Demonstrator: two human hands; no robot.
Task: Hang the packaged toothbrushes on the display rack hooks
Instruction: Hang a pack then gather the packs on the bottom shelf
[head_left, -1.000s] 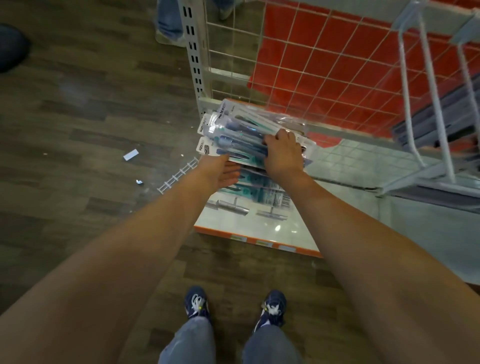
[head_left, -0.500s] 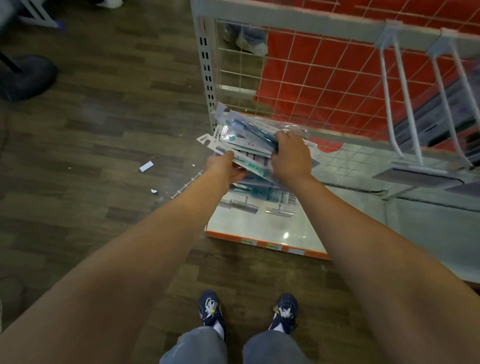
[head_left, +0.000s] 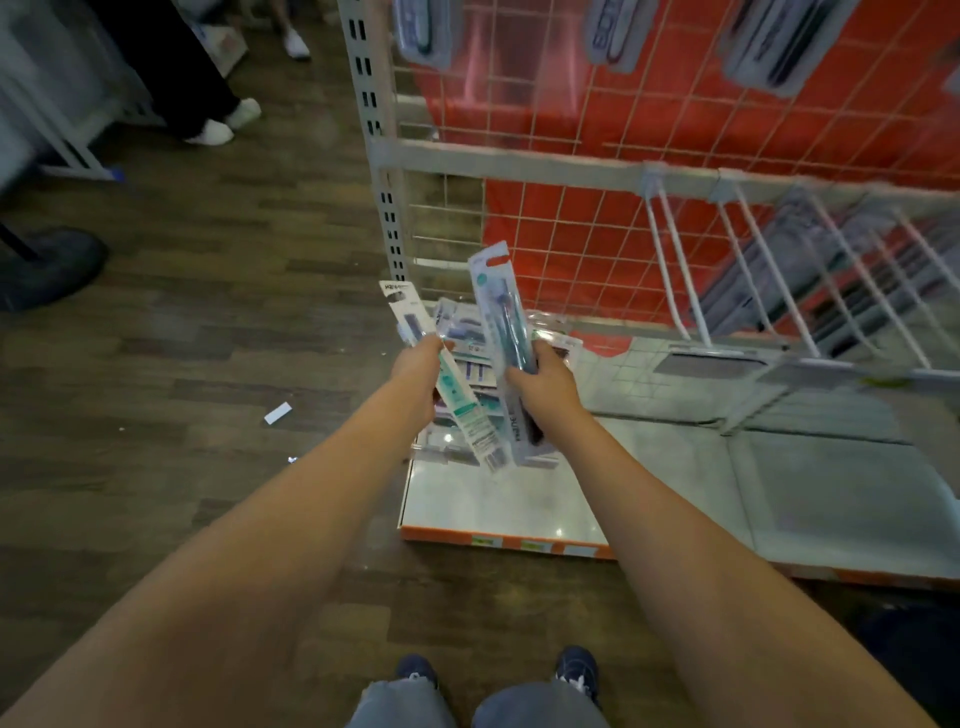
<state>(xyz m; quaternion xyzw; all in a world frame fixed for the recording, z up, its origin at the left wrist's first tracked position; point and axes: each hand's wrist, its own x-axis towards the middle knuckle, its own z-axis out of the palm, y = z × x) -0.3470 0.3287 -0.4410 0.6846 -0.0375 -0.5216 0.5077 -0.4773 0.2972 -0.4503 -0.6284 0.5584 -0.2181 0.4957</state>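
My left hand (head_left: 418, 376) grips one packaged toothbrush (head_left: 457, 405) by its middle, its card top pointing up and left. In my right hand (head_left: 543, 387) stands another toothbrush pack (head_left: 498, 306), held upright with its red-tipped top toward the rack. Beneath both hands a pile of toothbrush packs (head_left: 470, 364) lies on the rack's white base shelf (head_left: 519, 509). Several long white hooks (head_left: 675, 270) jut out from the rack's crossbar (head_left: 519, 166) to the right of my hands. More packs hang blurred at the top (head_left: 608, 31).
The wire grid back panel (head_left: 571, 234) with red behind it rises above the shelf. A perforated upright post (head_left: 379, 156) marks the rack's left edge. Other people's legs and white shoes (head_left: 218, 124) stand on the wood floor at upper left. My own shoes (head_left: 576, 670) are below.
Both hands have lifted off the pile, each taking one pack. The right pack has swung upright. My view has tilted up, showing the crossbar and the packs hanging above.
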